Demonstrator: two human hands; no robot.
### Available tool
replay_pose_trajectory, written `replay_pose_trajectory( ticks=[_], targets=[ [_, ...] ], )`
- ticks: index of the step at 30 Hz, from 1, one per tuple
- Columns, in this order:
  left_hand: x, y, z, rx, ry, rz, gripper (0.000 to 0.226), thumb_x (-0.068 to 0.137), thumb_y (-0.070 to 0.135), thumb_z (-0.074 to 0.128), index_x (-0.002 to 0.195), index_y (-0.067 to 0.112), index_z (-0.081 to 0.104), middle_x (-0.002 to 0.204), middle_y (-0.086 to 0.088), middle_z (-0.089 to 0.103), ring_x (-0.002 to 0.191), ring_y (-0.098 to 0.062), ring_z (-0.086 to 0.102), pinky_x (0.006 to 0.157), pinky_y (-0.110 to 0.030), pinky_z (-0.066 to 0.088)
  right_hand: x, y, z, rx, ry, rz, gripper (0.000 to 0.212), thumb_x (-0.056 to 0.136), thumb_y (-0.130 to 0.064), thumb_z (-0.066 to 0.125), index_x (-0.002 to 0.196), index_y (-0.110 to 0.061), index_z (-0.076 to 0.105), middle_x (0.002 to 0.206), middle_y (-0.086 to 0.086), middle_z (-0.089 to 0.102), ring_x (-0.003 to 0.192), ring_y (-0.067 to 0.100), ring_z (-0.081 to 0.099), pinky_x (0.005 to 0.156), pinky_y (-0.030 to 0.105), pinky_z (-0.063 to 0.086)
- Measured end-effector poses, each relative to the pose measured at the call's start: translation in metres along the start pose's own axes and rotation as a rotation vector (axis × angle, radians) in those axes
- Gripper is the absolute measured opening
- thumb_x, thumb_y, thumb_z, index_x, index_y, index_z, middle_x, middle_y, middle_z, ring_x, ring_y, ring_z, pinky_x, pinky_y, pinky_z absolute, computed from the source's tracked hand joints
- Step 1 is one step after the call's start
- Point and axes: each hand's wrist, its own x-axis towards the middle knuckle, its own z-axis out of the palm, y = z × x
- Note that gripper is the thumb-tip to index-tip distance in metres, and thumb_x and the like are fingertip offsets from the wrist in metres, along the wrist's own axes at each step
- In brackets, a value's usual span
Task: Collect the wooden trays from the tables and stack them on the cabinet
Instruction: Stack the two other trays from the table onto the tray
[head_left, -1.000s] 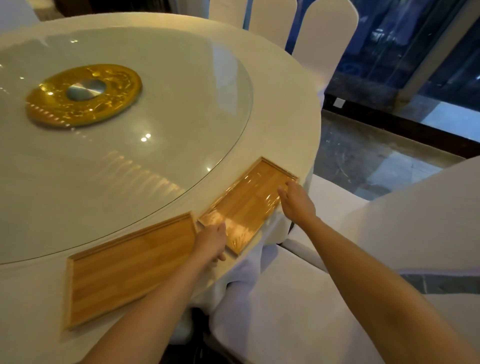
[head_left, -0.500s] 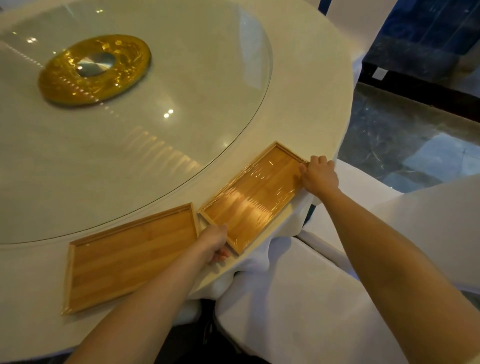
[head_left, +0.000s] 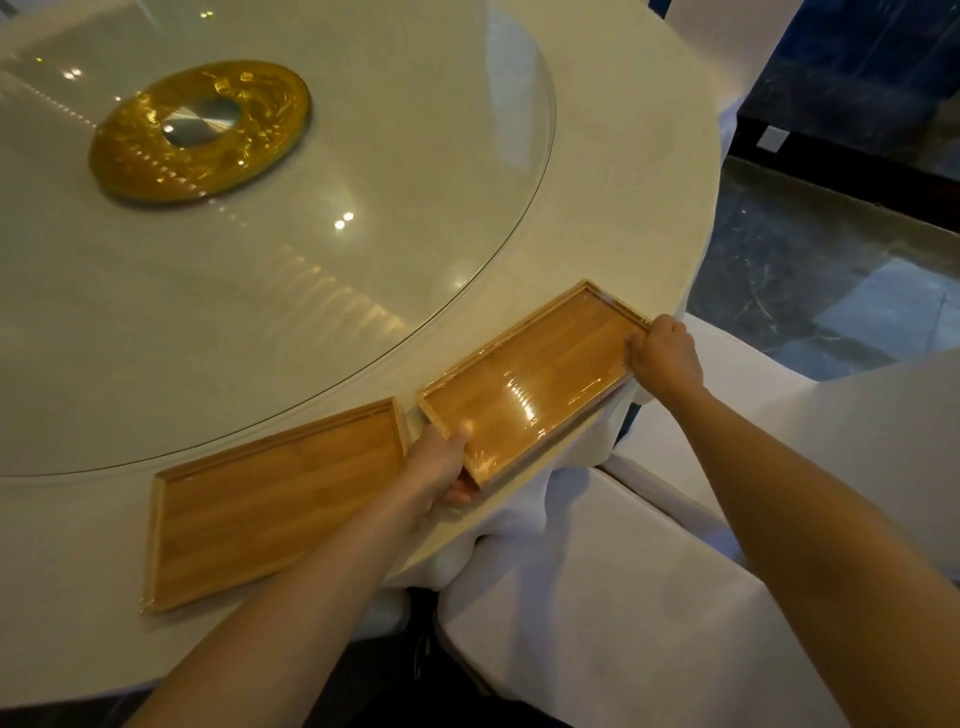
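Two flat wooden trays lie near the front edge of a round white table (head_left: 613, 171). The right tray (head_left: 535, 382) is glossy, wrapped in clear film, and sits at an angle with one corner over the table edge. My left hand (head_left: 441, 462) grips its near-left end, thumb on top and fingers underneath. My right hand (head_left: 665, 356) is closed on its far-right end. The left tray (head_left: 270, 499) lies flat on the cloth beside my left wrist, untouched.
A large glass turntable (head_left: 415, 218) with a gold centre disc (head_left: 200, 130) covers most of the table. White-covered chairs (head_left: 623, 597) stand close at the lower right. Dark marble floor (head_left: 810, 260) lies beyond the table edge.
Both hands closed onto the ends of the wrapped tray; my left thumb moved onto its top and my right hand slid to its far end. The view came closer and tilted down.
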Motion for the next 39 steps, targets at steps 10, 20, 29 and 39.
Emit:
replay_pose_trajectory(
  ticks=[10, 20, 29, 39],
  targets=[
    [-0.010, 0.013, -0.052, 0.082, 0.147, 0.230, 0.022, 0.097, 0.029, 0.037, 0.098, 0.009, 0.044, 0.074, -0.002, 0.051, 0.056, -0.012, 0.052, 0.034, -0.019, 0.043, -0.036, -0.010, -0.017, 0.187, 0.061, -0.066, 0.034, 0.093, -0.025, 0.043, 0.115, 0.000, 0.045, 0.115, 0.023, 0.054, 0.099, 0.033, 0.055, 0.086, 0.045, 0.051],
    [-0.014, -0.039, -0.149, 0.145, 0.445, 0.290, 0.041, 0.095, 0.035, 0.036, 0.116, 0.003, 0.051, 0.099, -0.009, 0.053, 0.083, -0.021, 0.050, 0.067, -0.032, 0.040, -0.099, -0.072, 0.015, 0.409, -0.048, -0.202, 0.022, 0.087, -0.024, 0.053, 0.094, -0.010, 0.037, 0.089, 0.007, 0.048, 0.073, 0.016, 0.047, 0.053, 0.024, 0.033],
    [-0.016, -0.132, -0.220, 0.255, 0.561, 0.235, 0.031, 0.097, 0.034, 0.027, 0.093, 0.009, 0.047, 0.084, -0.007, 0.052, 0.071, -0.020, 0.048, 0.055, -0.033, 0.033, -0.156, -0.112, 0.070, 0.362, -0.429, -0.394, 0.020, 0.082, -0.022, 0.064, 0.099, -0.018, 0.055, 0.088, -0.005, 0.058, 0.077, 0.009, 0.057, 0.055, 0.005, 0.044],
    [-0.018, -0.200, -0.223, 0.498, 0.664, 0.127, 0.036, 0.098, 0.030, 0.023, 0.096, 0.006, 0.050, 0.072, -0.004, 0.050, 0.060, -0.020, 0.048, 0.049, -0.029, 0.032, -0.189, -0.113, 0.106, -0.019, -0.510, -0.461, 0.061, 0.077, -0.054, 0.059, 0.113, -0.005, 0.053, 0.109, 0.013, 0.063, 0.095, 0.027, 0.061, 0.085, 0.043, 0.051]
  ],
)
